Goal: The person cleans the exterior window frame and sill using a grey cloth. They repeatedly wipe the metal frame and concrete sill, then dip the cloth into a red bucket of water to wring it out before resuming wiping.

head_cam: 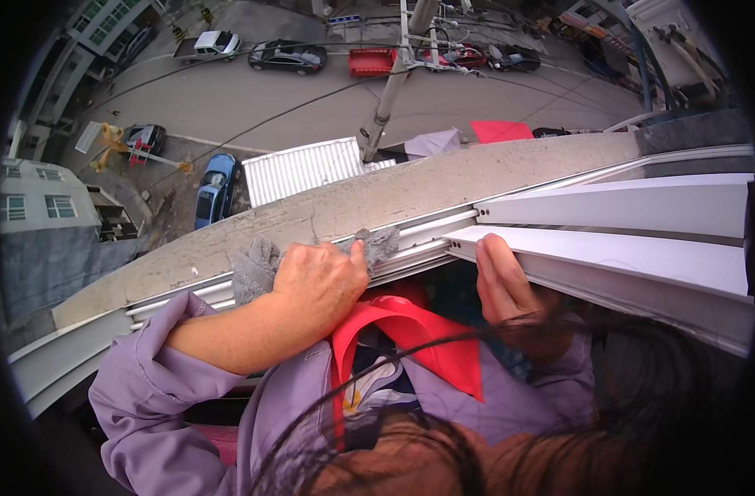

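A crumpled grey cloth (256, 270) is bunched under my left hand (321, 273), which presses it down onto the white sliding-window track (424, 237). Part of the cloth sticks out past my fingers to the right and lies across the rails. My right hand (504, 282) has its fingers hooked over the edge of the nearer white window sash (600, 248); its thumb is hidden from view. Behind that one stands a second white sash (619, 204), and both end near the middle of the track.
Outside the track runs a concrete ledge (352, 198), with a street far below. A utility pole (386, 102) with wires rises close beyond it. Down there are a corrugated roof (306, 170), a blue car (217, 189) and several other vehicles. Loose hair hangs across the lower view.
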{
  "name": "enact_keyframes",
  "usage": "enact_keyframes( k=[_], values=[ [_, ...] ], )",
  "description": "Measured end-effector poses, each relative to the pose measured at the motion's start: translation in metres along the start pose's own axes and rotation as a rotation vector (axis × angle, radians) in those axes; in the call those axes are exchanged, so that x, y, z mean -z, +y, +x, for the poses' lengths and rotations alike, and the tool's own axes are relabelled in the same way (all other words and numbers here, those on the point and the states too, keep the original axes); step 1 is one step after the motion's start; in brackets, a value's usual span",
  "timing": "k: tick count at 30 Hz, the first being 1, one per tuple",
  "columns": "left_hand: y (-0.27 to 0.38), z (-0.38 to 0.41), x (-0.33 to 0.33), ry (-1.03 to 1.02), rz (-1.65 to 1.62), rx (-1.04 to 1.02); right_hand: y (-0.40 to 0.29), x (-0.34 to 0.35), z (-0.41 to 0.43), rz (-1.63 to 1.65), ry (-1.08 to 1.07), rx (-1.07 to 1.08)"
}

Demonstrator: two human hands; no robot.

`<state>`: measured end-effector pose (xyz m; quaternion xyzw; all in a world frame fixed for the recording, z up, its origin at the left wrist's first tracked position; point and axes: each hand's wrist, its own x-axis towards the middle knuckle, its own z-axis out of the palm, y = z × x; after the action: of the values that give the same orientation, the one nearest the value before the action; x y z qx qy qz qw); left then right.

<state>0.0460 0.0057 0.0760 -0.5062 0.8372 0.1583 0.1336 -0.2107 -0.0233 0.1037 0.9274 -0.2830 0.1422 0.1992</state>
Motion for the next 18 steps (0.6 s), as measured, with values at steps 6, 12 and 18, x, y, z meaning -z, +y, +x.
enact_keyframes(
  k=[6,12,18],
  values=[
    [0.026,0.027,-0.002,0.016,-0.006,-0.036,-0.002,-0.003,-0.004,0.031,-0.011,-0.016],
    [0.06,0.073,-0.014,0.149,-0.101,-0.039,-0.007,-0.008,-0.001,0.069,0.022,-0.08],
    [0.046,0.081,-0.013,0.119,-0.002,-0.118,-0.013,-0.012,-0.005,0.157,0.085,-0.166]
  ],
)
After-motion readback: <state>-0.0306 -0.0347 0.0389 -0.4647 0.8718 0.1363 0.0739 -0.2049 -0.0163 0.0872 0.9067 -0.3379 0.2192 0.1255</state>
